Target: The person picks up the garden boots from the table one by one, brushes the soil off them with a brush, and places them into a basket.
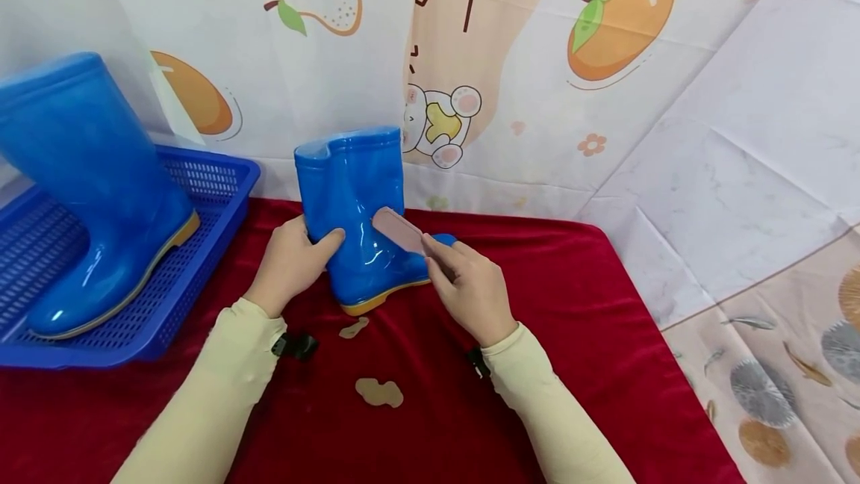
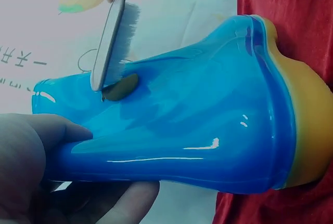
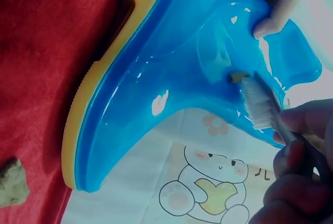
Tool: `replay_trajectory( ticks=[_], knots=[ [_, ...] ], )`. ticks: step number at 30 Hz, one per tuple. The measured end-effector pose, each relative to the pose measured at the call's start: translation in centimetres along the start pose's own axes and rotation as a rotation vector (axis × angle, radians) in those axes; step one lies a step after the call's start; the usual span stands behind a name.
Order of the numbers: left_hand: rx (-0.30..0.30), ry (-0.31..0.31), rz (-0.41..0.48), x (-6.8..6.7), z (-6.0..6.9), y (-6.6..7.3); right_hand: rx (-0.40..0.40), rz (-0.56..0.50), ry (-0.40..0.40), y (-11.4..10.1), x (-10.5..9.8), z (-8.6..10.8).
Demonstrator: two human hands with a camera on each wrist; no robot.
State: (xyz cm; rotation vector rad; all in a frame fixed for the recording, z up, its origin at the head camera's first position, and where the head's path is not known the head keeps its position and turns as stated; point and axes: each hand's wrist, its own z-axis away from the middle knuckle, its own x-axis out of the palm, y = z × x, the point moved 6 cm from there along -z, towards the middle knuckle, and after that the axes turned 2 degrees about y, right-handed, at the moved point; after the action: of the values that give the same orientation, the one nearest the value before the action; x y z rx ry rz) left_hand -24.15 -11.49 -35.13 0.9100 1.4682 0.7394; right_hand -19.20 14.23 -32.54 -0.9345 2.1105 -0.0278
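Note:
A shiny blue rain boot (image 1: 363, 200) with a yellow sole stands on the red cloth, its toe pointing right. My left hand (image 1: 295, 256) grips the back of its shaft, thumb on the near side. In my right hand (image 1: 470, 282) is a pinkish brush (image 1: 399, 230), pinched by its handle. In the left wrist view the pale bristles of the brush (image 2: 112, 42) are at a brown-green mud patch (image 2: 122, 88) on the shaft. The right wrist view shows the bristles (image 3: 257, 102) beside that same patch (image 3: 239, 77).
At left a blue plastic basket (image 1: 228, 170) holds another blue rain boot (image 1: 101, 200). Two flat tan pieces lie on the red cloth (image 1: 571, 334), a larger one (image 1: 379, 392) nearer me and a smaller one (image 1: 354, 328) by the heel. A printed curtain (image 1: 524, 148) hangs behind.

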Motion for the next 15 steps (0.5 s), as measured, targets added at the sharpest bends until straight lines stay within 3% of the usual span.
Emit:
replay_trajectory(
  ticks=[7, 15],
  knots=[
    [-0.024, 0.049, 0.008, -0.4, 0.0, -0.4, 0.006, -0.009, 0.033, 0.2, -0.3, 0.1],
    [-0.022, 0.047, 0.009, -0.4, -0.1, -0.4, -0.006, -0.001, -0.048, 0.3, 1.2, 0.4]
  ],
)
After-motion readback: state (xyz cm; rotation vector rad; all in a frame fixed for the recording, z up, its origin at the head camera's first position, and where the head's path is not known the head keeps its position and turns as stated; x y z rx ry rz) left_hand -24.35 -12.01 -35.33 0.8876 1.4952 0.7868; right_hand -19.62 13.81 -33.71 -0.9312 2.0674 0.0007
